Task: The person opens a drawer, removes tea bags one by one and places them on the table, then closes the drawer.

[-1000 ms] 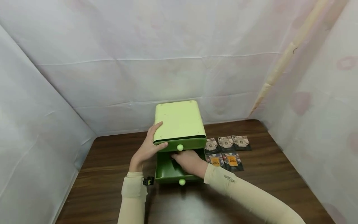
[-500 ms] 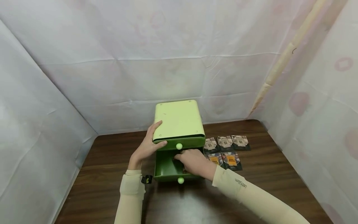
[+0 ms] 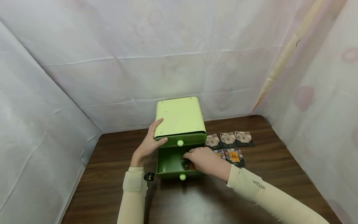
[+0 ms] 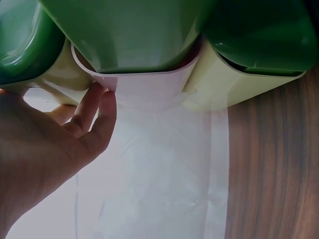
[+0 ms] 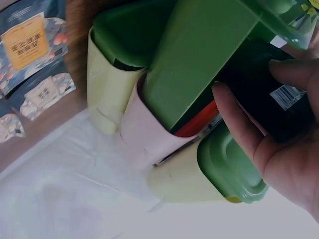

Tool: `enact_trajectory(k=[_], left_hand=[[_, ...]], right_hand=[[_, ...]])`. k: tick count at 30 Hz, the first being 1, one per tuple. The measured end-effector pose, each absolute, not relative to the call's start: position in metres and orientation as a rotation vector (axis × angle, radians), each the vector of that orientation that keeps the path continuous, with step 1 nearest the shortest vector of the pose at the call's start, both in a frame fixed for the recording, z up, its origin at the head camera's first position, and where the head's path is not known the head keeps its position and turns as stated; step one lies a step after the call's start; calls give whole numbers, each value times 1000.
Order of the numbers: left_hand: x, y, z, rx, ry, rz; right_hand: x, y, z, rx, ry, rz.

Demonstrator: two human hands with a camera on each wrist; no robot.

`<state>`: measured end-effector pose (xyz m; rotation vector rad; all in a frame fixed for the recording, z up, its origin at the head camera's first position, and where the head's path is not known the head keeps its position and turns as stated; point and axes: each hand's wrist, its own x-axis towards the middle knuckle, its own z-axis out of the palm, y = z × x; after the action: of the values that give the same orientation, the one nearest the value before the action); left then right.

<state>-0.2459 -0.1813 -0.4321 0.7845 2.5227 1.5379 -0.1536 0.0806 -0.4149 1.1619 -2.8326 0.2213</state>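
Left hand (image 3: 147,146), fingers spread, braces the near left corner of the green cabinet (image 3: 180,116); right hand (image 3: 206,159) pinches a dark packet (image 5: 269,99) at the right part of the pulled-out middle drawer (image 3: 169,164). Five packets (image 3: 235,156) lie in two rows on the table (image 3: 107,161), right of the cabinet toward the far right corner. Looks part-done: drawer out, five on the table, held one not yet set down, drawer not yet shut; can't tell if more packets sit beneath the right hand.
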Motion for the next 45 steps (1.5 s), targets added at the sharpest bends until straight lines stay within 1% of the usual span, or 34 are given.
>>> enact_trajectory(k=[2,8,10,13,20,23,30,39,45], left_hand=[[-245,-182,-430,785,2514,1543],[-227,-176,-399,791,2496,1538],[-224,-173,-395,798,2498,1527],[-226,-172,-396,799,2494,1520],[-244,-180,-426,792,2511,1514],[-245,-183,-430,796,2519,1518],[-247,-182,-429,827,2504,1535],[-246,-182,-427,790,2474,1540],[-232,-182,-406,756,2450,1541]], right_hand=[[-152,83,-414,1175,-2822,197],[-149,89,-415,1173,-2837,180],[-148,92,-416,1180,-2839,181],[-146,95,-417,1209,-2832,189],[-142,105,-416,1261,-2768,202],[-141,110,-416,1275,-2744,216],[-139,118,-414,1269,-2722,271],[-130,136,-406,1154,-2675,294],[-122,153,-411,1094,-2685,322]])
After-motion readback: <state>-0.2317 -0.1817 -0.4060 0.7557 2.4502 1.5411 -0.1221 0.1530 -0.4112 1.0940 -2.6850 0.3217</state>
